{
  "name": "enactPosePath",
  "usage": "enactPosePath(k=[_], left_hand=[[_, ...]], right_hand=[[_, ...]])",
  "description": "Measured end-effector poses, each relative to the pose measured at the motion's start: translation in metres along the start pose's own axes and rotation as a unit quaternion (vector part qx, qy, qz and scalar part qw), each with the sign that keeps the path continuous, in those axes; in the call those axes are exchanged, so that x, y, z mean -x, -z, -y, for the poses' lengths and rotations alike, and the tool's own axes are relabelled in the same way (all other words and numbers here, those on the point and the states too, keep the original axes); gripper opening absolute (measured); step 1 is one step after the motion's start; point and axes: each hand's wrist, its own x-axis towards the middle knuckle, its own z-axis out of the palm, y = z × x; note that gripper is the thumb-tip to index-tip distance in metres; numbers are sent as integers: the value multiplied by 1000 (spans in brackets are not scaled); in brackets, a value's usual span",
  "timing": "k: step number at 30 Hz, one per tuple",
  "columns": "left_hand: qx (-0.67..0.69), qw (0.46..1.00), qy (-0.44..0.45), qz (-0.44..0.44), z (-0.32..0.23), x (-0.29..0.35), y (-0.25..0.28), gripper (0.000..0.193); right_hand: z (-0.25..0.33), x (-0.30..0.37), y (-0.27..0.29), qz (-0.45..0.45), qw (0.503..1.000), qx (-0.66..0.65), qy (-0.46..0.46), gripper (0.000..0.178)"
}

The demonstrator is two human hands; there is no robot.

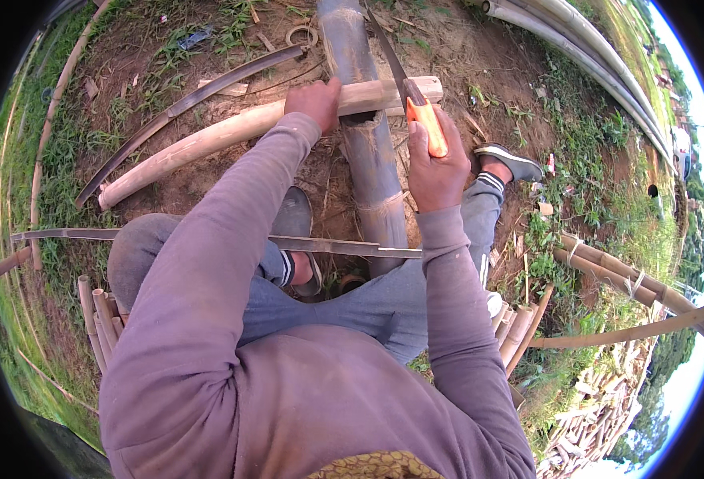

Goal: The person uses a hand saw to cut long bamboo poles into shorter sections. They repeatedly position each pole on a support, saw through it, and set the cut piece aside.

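Note:
In my right hand is the orange handle of a hand saw, my fingers wrapped round it. Its narrow dark blade points away from me and rests close beside the pale bamboo pole, near that pole's right end. My left hand grips the same pole from above, just left of a thick grey bamboo post. The pole lies crosswise over this post, where a dark notch or hole shows just below it. Whether the blade touches the pole, I cannot tell.
A split bamboo strip curves across the ground at the left, and another strip crosses near my knees. Long bamboo poles lie at the far right. Cut bamboo ends stand beside my seat; a scrap heap lies lower right.

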Motion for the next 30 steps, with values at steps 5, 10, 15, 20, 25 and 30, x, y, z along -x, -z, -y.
enactPosePath(k=[5, 10, 15, 20, 25, 30], left_hand=[[3, 1000, 8, 27, 16, -9, -3, 45], [8, 1000, -8, 17, 9, -3, 5, 46], [14, 1000, -18, 15, -1, -9, 9, 44], [16, 999, 2, 35, 10, -5, 16, 40], [8, 997, -8, 79, 11, -9, 21, 45], [13, 997, -16, 80, -1, -11, 31, 46]], right_hand=[[27, 91, 82, 38, 992, -39, -118, 48], [48, 145, 131, 41, 984, -135, -107, 54], [-19, 5, 12, 16, 996, -60, -68, 42], [7, 70, 52, 24, 991, -74, -105, 47], [41, 144, 115, 18, 992, -80, -99, 51], [-17, 25, 14, -5, 996, -65, -56, 42]])
